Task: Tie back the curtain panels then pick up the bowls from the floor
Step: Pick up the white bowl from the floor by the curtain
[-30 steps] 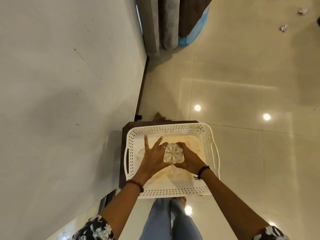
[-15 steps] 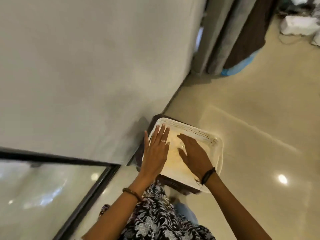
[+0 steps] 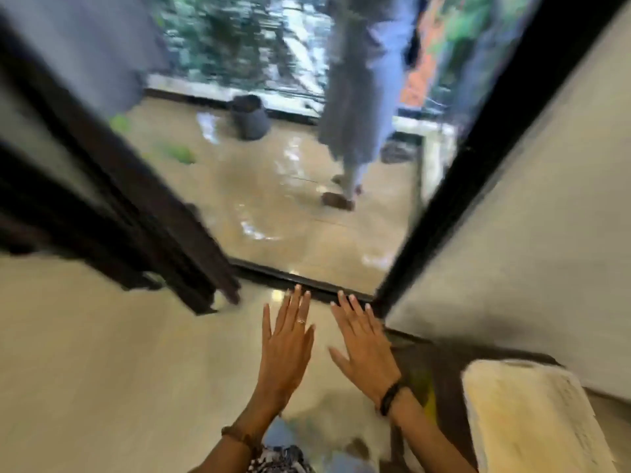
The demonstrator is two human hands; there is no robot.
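My left hand (image 3: 286,339) and my right hand (image 3: 363,343) hang side by side over the glossy floor, fingers straight and spread, holding nothing. The white perforated basket (image 3: 526,418) sits at the lower right on a dark stool, apart from both hands. No bowl shows clearly in this blurred frame. A dark curtain panel (image 3: 112,186) hangs at the left, its hem near the floor. The glass door (image 3: 273,165) lies straight ahead.
A pale wall (image 3: 532,233) runs along the right. Beyond the glass, a person in pale clothes (image 3: 355,107) walks on a wet balcony, next to a dark pot (image 3: 249,116). A black door frame (image 3: 478,158) slants between glass and wall.
The view has swung left from the basket to the glass door. Both hands have left the basket and now hover open over the floor. One second ago they held a clear bowl over it.
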